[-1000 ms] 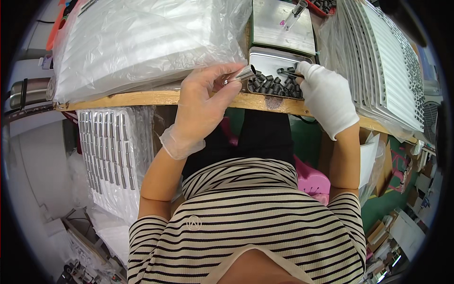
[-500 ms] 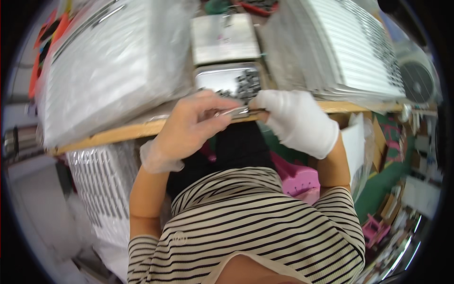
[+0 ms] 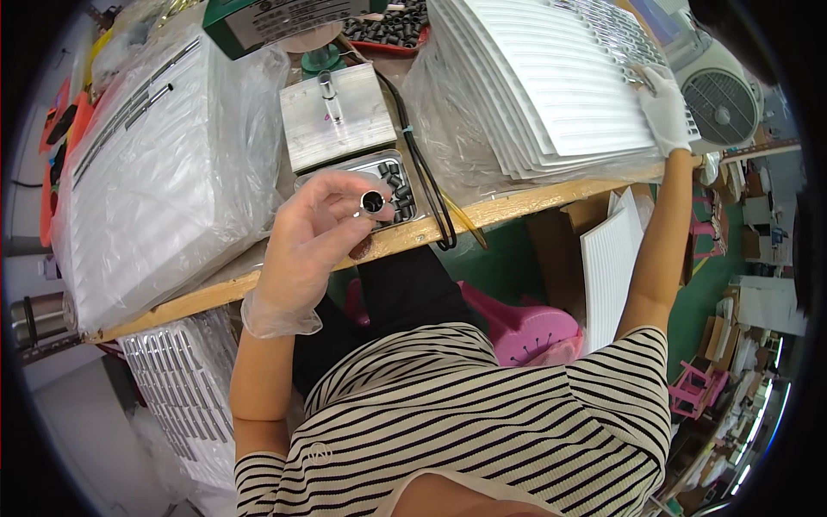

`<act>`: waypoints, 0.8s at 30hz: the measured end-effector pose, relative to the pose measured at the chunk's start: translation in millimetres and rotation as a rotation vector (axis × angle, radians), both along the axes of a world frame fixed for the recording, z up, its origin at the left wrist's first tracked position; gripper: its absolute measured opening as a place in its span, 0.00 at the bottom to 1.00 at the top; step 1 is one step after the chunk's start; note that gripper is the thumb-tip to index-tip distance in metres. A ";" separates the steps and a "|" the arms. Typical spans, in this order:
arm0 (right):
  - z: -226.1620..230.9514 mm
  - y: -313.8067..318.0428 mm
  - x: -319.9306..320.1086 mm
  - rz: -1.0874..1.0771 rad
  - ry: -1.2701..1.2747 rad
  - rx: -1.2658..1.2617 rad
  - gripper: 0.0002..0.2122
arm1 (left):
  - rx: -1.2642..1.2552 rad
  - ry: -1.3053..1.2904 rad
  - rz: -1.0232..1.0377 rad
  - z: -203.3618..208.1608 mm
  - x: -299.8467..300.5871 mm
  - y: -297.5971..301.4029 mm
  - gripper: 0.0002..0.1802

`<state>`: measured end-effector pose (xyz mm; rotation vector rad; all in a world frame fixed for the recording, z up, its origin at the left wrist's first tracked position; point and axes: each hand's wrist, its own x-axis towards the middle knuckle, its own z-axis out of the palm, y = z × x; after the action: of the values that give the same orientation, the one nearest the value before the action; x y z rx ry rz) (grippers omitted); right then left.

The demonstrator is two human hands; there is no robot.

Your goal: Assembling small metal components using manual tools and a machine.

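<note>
My left hand [image 3: 301, 233], in a thin clear glove, pinches a short shiny metal tube [image 3: 372, 202] between thumb and fingers. The tube's round end faces up, and something dark shows inside it. Beneath that hand is a small metal tray [image 3: 415, 200] holding short black plugs [image 3: 401, 188], partly hidden by the hand. Far to the right, my right hand [image 3: 665, 112] in a white glove reaches over a stack of white ribbed sheets [image 3: 543, 95]. Its fingers are closed at the shiny metal tubes [image 3: 613, 41] lying there; what they grip is too small to make out.
Behind the tray sits a metal block fixture [image 3: 353, 112], with a black cable [image 3: 408, 121] beside it. A plastic-wrapped stack [image 3: 172, 164] fills the left. At the back are a green box [image 3: 284, 26] and a red tray of black plugs [image 3: 419, 43]. A fan [image 3: 718, 95] stands right.
My right hand has left the left hand's side and moved far right onto the sheet stack. The left hand still holds a metal tube, now turned end-up. The view has shifted.
</note>
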<state>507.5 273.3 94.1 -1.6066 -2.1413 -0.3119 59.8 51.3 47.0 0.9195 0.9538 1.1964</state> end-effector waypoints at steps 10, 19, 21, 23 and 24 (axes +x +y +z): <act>-12.4 -150.6 -218.5 0.613 0.875 -0.548 0.11 | 0.290 0.128 0.155 -20.7 0.5 2.1 0.14; -27.5 -135.5 -275.4 0.611 0.843 -1.154 0.18 | -0.059 0.127 -0.145 -8.4 -32.4 0.6 0.16; -37.1 -132.7 -284.8 0.633 0.997 -1.109 0.18 | -0.042 0.068 -0.038 -12.0 -29.8 15.7 0.19; -45.7 -121.2 -293.2 0.609 1.035 -0.934 0.16 | -0.083 0.085 0.090 -13.9 -28.4 35.5 0.29; -52.5 -115.3 -302.6 0.531 1.109 -0.784 0.13 | -0.077 0.080 0.091 -24.6 -28.3 51.7 0.29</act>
<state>204.8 158.0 41.5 -0.9774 -1.6543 1.3851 31.5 103.0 22.4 0.8758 1.1085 1.1987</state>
